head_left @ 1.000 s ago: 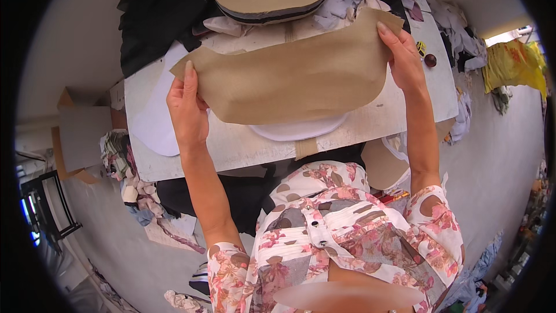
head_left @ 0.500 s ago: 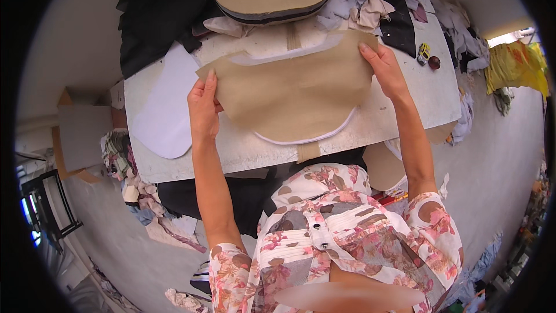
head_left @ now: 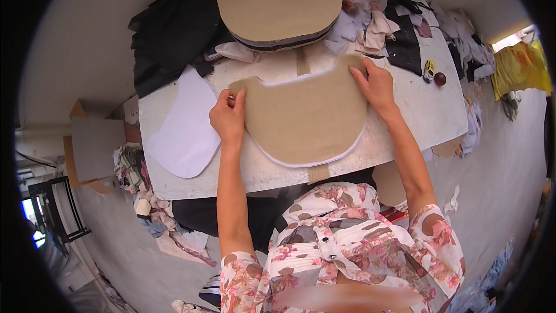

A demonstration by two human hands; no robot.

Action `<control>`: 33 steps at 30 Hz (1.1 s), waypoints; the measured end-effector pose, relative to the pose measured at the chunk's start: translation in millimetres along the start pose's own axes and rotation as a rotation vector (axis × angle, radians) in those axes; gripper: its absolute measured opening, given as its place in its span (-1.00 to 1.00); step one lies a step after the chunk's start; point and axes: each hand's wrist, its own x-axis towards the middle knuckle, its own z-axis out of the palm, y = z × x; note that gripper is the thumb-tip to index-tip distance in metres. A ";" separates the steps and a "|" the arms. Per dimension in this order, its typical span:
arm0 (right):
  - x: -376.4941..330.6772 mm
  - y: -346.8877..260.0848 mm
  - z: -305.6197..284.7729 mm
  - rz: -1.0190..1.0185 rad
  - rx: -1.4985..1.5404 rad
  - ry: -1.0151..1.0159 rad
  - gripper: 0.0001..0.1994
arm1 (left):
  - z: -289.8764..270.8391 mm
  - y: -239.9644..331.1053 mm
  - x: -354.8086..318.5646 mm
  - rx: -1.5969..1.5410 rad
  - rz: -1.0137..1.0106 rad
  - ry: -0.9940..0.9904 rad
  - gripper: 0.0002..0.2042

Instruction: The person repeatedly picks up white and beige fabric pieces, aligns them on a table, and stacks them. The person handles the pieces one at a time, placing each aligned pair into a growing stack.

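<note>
A tan cut fabric piece (head_left: 307, 116) with a curved lower edge lies over a white piece of similar shape, whose rim shows along the bottom curve and upper notch. My left hand (head_left: 229, 113) pinches the tan fabric at its upper left corner. At the upper right corner my right hand (head_left: 373, 84) grips the same fabric between thumb and fingers. A separate white cut piece (head_left: 184, 130) rests on the table left of my left hand. Beyond my hands sits a stack of tan and dark cut pieces (head_left: 281, 6).
The white table (head_left: 428, 119) carries black cloth (head_left: 174, 37) at far left and fabric scraps (head_left: 376, 32) at far right. A small yellow toy car (head_left: 428, 71) and a dark red ball (head_left: 440, 79) are on the right. Cloth heaps (head_left: 153, 208) and a cardboard box (head_left: 98, 145) stand left.
The tan fabric has come down flat onto the white piece, its lower edge now lining up more closely. Both hands have lowered and moved closer together, still holding the corners.
</note>
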 end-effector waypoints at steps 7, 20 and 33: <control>1.3 2.0 7.5 0.006 -0.050 0.060 -0.70 | 0.7 1.8 -1.0 0.069 0.027 0.017 -0.70; -7.4 -34.6 -13.1 -0.327 -0.262 -0.073 -0.37 | -5.2 12.6 -26.8 0.358 0.525 -0.125 -0.43; 3.3 -38.7 -3.2 -0.335 -0.148 -0.173 -0.41 | -8.6 -0.6 -33.6 0.024 0.445 -0.155 -0.41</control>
